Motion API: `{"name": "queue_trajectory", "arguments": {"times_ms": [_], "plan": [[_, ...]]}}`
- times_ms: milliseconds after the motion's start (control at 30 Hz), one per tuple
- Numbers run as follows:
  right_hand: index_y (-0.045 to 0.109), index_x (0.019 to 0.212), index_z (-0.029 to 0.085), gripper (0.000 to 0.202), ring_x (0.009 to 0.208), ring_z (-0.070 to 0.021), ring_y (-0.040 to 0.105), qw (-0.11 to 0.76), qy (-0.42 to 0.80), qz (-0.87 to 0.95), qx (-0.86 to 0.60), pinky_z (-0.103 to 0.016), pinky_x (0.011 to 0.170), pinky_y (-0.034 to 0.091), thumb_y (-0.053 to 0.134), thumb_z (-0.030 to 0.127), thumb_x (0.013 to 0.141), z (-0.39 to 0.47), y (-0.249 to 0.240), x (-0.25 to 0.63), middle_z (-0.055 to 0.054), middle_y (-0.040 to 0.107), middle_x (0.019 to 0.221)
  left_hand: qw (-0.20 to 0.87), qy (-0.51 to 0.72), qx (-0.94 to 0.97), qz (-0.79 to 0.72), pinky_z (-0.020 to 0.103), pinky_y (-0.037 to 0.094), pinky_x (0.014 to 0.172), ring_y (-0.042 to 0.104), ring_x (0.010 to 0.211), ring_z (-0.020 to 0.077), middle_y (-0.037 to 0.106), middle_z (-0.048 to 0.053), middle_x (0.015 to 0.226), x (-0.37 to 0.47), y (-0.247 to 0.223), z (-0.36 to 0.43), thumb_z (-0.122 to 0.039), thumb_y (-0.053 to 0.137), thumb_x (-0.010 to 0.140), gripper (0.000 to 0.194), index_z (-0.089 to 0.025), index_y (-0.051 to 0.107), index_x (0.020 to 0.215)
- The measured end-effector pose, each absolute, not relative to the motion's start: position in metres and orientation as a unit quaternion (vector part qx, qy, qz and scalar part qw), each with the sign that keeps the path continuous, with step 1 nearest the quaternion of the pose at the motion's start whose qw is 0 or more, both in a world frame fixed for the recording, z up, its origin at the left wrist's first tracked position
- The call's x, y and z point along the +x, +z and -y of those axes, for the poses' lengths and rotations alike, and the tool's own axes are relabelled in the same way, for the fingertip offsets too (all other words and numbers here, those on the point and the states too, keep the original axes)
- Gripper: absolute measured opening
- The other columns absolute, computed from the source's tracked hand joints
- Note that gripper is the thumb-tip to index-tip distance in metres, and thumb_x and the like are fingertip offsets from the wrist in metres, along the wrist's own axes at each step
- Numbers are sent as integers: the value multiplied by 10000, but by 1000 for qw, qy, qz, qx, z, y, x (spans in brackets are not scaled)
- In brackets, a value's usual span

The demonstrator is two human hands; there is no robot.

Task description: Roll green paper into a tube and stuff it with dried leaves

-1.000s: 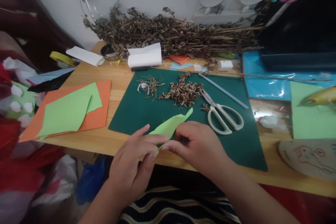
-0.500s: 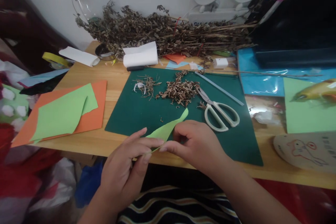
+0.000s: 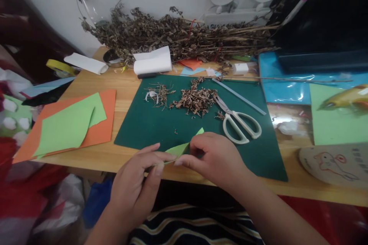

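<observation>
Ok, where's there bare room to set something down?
The green mat: left part, below the twigs, and lower right corner, below the scissors. Also the wood strip between orange paper and mat. Crowded: the back, under dried plants.

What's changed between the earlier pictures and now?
The green paper between the hands has dipped: its raised tip sits lower, and less of it shows. Nothing was let go or newly taken hold of; the left hand and right hand both keep hold of it. The scissors, leaves and mat stayed put.
</observation>
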State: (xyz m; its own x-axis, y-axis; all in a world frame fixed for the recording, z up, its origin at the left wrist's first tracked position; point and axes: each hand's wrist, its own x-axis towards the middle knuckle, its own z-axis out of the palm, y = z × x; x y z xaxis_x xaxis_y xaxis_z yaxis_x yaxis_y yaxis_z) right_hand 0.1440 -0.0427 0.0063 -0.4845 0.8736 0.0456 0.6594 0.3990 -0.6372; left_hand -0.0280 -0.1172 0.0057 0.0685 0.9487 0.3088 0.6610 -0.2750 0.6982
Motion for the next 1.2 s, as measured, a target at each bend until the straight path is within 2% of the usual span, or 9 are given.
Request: {"name": "queue_trajectory", "arguments": {"times_ms": [167, 300, 367, 500, 633, 867, 1200], "plan": [[477, 497, 167, 487, 485, -80, 368, 113, 314, 819, -467, -212, 443, 180, 482, 613, 692, 37, 17, 146, 23, 475, 489, 138, 334, 732, -578, 274, 473, 824, 588, 940, 138, 623, -24, 760, -30, 17, 105, -135, 418, 800, 121, -225, 485, 845], [492, 521, 169, 509, 460, -73, 348, 53, 365, 813, -450, -216, 429, 176, 422, 637, 709, 34, 27, 146, 30, 455, 481, 150, 267, 750, -586, 215, 479, 599, 625, 807, 147, 599, -17, 688, -36, 34, 90, -200, 400, 812, 89, -206, 481, 776], [472, 523, 167, 504, 458, -70, 346, 30, 396, 806, -440, -216, 425, 182, 410, 626, 723, 32, 30, 145, 35, 426, 476, 167, 242, 759, -581, 213, 457, 538, 625, 729, 145, 601, -11, 683, -40, 39, 83, -222, 386, 817, 116, -200, 488, 767], [429, 529, 168, 492, 472, -71, 358, -26, 465, 785, -408, -211, 424, 214, 401, 616, 729, 24, 31, 143, 39, 398, 497, 193, 220, 771, -566, 216, 441, 551, 606, 702, 137, 604, -5, 719, -44, 41, 73, -244, 377, 819, 147, -196, 500, 756], [458, 568, 170, 471, 492, -81, 379, -66, 486, 776, -396, -215, 432, 242, 415, 614, 719, 14, 30, 142, 34, 420, 527, 217, 217, 763, -569, 217, 435, 575, 594, 717, 133, 613, -3, 765, -45, 36, 69, -269, 386, 821, 155, -196, 511, 767], [447, 602, 168, 478, 503, -80, 367, -71, 511, 761, -394, -213, 446, 259, 377, 621, 738, 12, 24, 144, 39, 394, 538, 242, 246, 744, -573, 215, 424, 568, 581, 701, 122, 610, -4, 776, -44, 31, 64, -277, 381, 831, 160, -192, 506, 776], [520, 651, 145, 558, 555, -107, 442, -102, 515, 764, -374, -224, 502, 324, 275, 631, 775, 13, 23, 146, -4, 498, 593, 219, 289, 746, -559, 210, 445, 577, 590, 708, 118, 592, -10, 744, -44, 29, 65, -241, 392, 824, 143, -198, 517, 772]]}}
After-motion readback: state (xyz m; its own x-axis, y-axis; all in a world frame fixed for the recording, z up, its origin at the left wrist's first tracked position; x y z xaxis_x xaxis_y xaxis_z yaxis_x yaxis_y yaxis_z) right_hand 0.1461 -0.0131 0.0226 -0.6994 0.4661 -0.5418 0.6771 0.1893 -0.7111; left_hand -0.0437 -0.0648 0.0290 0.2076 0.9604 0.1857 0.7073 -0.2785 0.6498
